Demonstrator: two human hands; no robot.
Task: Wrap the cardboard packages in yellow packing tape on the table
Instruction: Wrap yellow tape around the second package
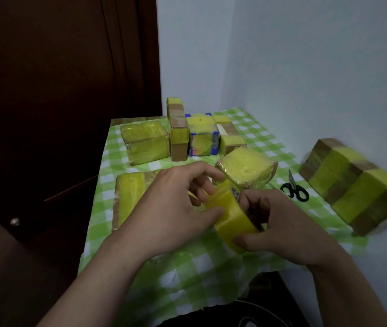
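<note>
Head view: a yellow tape roll (231, 217) is gripped by both the left hand (173, 204) and right hand (279, 223) (fingers curled round it) above the checked tablecloth (211, 267), scissors (294, 188) nearby.

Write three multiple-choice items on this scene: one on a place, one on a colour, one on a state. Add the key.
1. Where do the black-handled scissors lie?
A. On the green-and-white checked tablecloth, to the right of the right hand
B. On top of a package
C. On the floor

2. What colour is the translucent roll of packing tape?
A. Blue
B. Yellow
C. Red

3. What is the right hand doing?
A. Lying flat on the cloth
B. Holding the scissors
C. Gripping the tape roll

Key: 1 A, the scissors rest directly on the cloth; 2 B, the roll shows yellow throughout; 3 C, its thumb and fingers curl round the roll.
</note>
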